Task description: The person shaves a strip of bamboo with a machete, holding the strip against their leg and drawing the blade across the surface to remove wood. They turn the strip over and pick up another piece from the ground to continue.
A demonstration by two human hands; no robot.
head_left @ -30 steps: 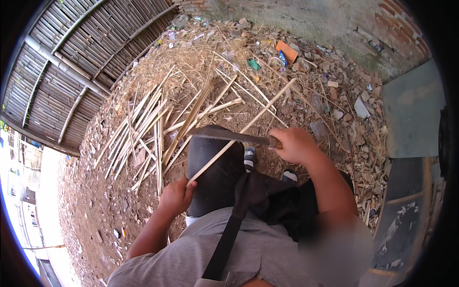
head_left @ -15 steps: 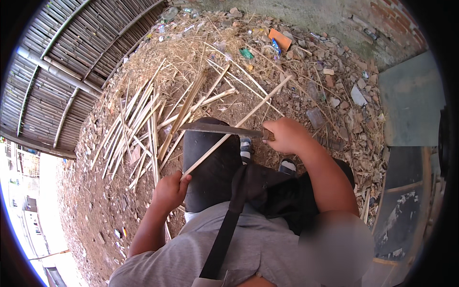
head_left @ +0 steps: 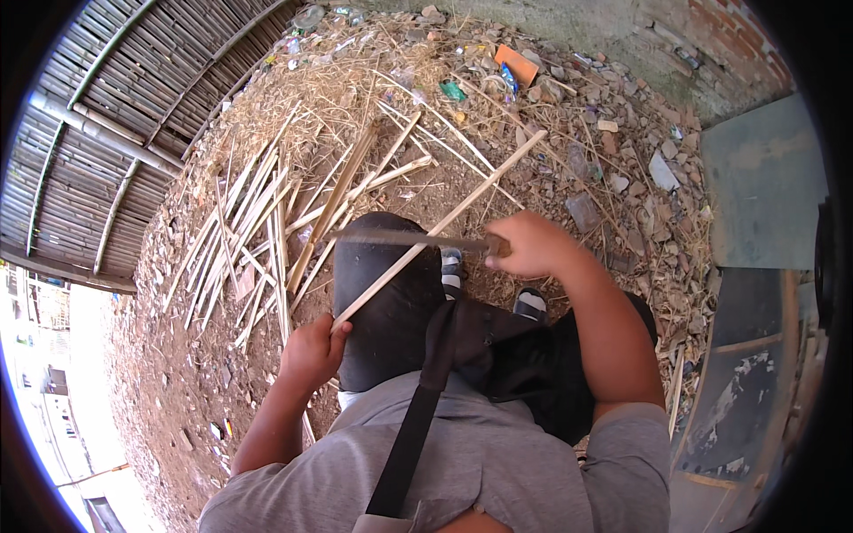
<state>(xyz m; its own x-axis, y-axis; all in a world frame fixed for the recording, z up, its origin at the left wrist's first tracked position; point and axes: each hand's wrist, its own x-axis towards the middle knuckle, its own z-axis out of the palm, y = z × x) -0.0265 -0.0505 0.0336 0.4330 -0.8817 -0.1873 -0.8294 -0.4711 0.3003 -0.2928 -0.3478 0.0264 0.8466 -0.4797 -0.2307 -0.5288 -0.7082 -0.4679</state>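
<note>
- Little has moved since half a second ago: the ground (head_left: 191,382) has slid slightly up my view, and my knife (head_left: 386,237) now blurs.
- Biggest on it, one tangled pile of pale strips (head_left: 281,240): more than a dozen, too crossed to count exactly.
- One held strip (head_left: 462,210) slants across my view of one black-clad left leg (head_left: 391,320). It should be light, stiff, slightly springy, apt to split, perhaps sharp-edged; the near end seems the place to grip.
- One knife, its blade crossing that strip; whether they touch, I cannot tell.
- Two hands: my right hand (head_left: 530,244) wraps the knife's handle, my left hand (head_left: 311,355) pinches the strip's near end.
- One green scrap (head_left: 452,90) lies beyond.
</note>
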